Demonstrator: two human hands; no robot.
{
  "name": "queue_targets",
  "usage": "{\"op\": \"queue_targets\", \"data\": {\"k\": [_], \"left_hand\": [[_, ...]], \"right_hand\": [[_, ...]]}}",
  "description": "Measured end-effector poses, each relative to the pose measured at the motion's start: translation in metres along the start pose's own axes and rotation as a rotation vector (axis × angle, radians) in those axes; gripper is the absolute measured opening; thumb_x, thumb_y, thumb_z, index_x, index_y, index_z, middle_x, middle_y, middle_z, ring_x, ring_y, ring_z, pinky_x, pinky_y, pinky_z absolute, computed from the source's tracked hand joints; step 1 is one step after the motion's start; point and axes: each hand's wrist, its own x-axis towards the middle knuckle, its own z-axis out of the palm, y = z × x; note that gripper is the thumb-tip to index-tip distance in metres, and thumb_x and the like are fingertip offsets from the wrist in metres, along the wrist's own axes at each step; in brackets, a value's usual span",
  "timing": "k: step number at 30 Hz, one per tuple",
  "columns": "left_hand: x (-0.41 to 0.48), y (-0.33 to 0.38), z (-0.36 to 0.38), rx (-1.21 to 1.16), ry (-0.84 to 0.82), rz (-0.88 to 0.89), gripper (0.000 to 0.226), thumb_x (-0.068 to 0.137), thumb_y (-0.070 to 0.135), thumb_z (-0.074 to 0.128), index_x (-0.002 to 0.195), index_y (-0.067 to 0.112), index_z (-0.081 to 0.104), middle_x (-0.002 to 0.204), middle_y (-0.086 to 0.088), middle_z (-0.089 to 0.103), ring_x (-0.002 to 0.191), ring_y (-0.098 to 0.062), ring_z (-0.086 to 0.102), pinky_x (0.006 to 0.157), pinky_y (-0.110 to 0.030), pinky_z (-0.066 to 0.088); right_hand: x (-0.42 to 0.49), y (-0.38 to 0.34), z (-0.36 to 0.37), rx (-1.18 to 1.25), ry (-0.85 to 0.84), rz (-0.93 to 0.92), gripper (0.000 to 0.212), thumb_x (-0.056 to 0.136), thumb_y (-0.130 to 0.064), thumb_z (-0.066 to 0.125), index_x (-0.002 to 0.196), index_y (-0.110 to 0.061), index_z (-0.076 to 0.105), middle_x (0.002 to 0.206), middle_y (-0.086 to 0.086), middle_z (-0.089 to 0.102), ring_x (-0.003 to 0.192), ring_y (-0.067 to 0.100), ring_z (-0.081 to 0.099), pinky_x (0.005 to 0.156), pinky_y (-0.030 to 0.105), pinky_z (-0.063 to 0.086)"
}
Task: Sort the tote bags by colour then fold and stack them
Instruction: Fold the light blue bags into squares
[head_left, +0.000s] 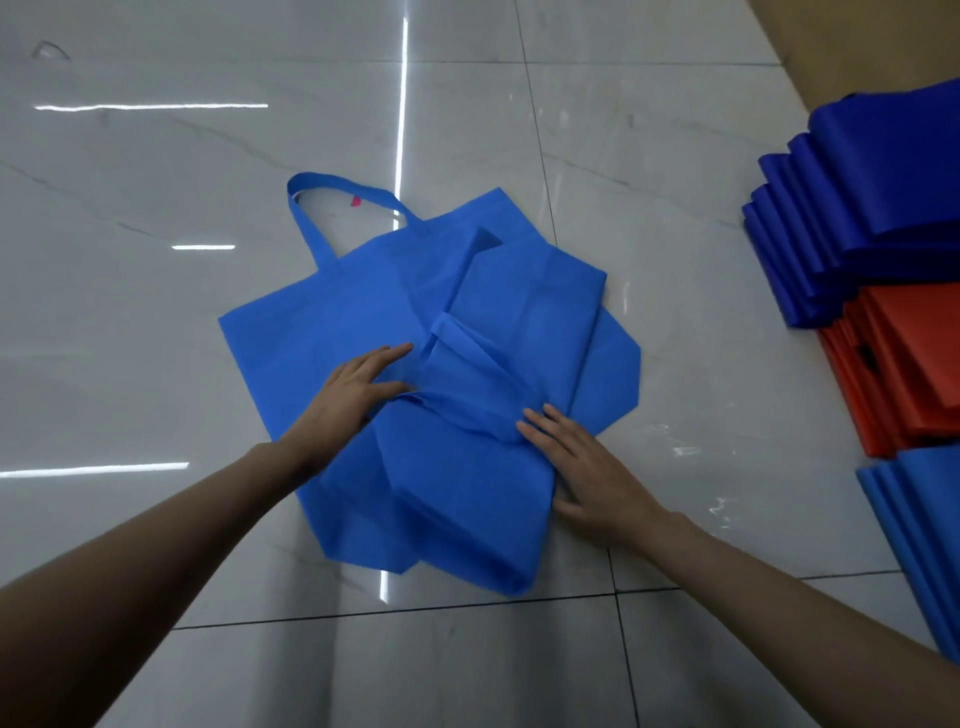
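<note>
**Two flat hands on a part-folded blue tote bag on a tiled floor**

Seen from above, a blue tote bag (311, 332) lies spread flat on glossy pale marble floor tiles (156, 171), its loop handle (332, 192) pointing away from the person. On top of it, towards the right, sits a second blue bag (519, 312) folded into a long narrow panel, with its strap (467, 364) lying loose across the middle.

The left hand (358, 387) rests palm down on the flat bag, just beside the folded one, with fingers straight and gripping nothing. The right hand (576, 462) lies palm down on the folded bag's right edge, fingers also straight and relaxed, holding nothing.

Well apart, along the right edge of the view, are three piles of folded bags: a dark blue stack (857, 208) farthest away, an orange-red stack (904, 364) touching it, and a lighter blue stack (914, 519) nearest. A brown surface (857, 41) fills the top right corner. A small pink mark (356, 201) shows on the floor inside the handle loop.
</note>
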Motion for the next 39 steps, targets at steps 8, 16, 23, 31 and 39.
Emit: {"op": "queue_targets", "data": {"k": [8,16,23,31,39], "left_hand": [[0.02,0.026,0.016,-0.478,0.156,-0.389,0.054,0.074,0.068,0.059,0.071,0.015,0.067,0.115,0.006,0.048,0.112,-0.017,0.048,0.097,-0.036,0.042],[0.058,0.049,0.022,-0.697,0.356,-0.599,0.055,0.08,0.051,0.067,0.058,0.013,0.034,0.056,-0.001,0.032,0.053,-0.015,0.035,0.05,-0.023,0.032],[0.074,0.059,0.023,-0.682,0.375,-0.745,0.056,0.079,0.056,0.064,0.11,0.012,0.048,0.104,-0.001,0.055,0.093,-0.019,0.054,0.086,-0.034,0.046],[0.075,0.057,0.015,-0.584,0.126,-0.645,0.028,0.084,0.032,0.068,0.085,0.007,0.058,0.074,-0.001,0.056,0.079,-0.026,0.056,0.065,-0.03,0.038],[0.016,0.067,0.018,-0.264,0.07,-0.629,0.037,0.086,0.033,0.066,0.067,0.011,0.044,0.065,-0.002,0.047,0.066,-0.023,0.048,0.05,-0.029,0.028]], "right_hand": [[0.029,-0.039,-0.007,0.781,0.439,0.712,0.042,0.092,-0.057,0.043,0.079,-0.018,0.05,0.092,0.011,0.059,0.081,0.016,0.056,0.076,0.035,0.046],[0.084,-0.016,-0.026,0.465,0.498,1.082,0.053,0.098,-0.05,0.033,0.061,-0.013,0.032,0.065,0.0,0.042,0.065,0.019,0.043,0.059,0.032,0.031],[0.103,-0.004,-0.034,0.299,0.378,1.255,0.045,0.1,-0.048,0.032,0.085,-0.01,0.05,0.085,0.004,0.054,0.084,0.026,0.056,0.066,0.033,0.038],[0.097,-0.023,-0.033,-0.078,0.615,0.951,0.041,0.09,-0.03,0.055,0.122,-0.007,0.045,0.118,0.012,0.054,0.108,0.033,0.053,0.079,0.037,0.036],[0.087,-0.048,-0.002,-0.547,0.201,0.434,0.058,0.09,-0.042,0.03,0.137,-0.014,0.049,0.151,0.013,0.034,0.139,0.035,0.029,0.114,0.051,0.01]]}}
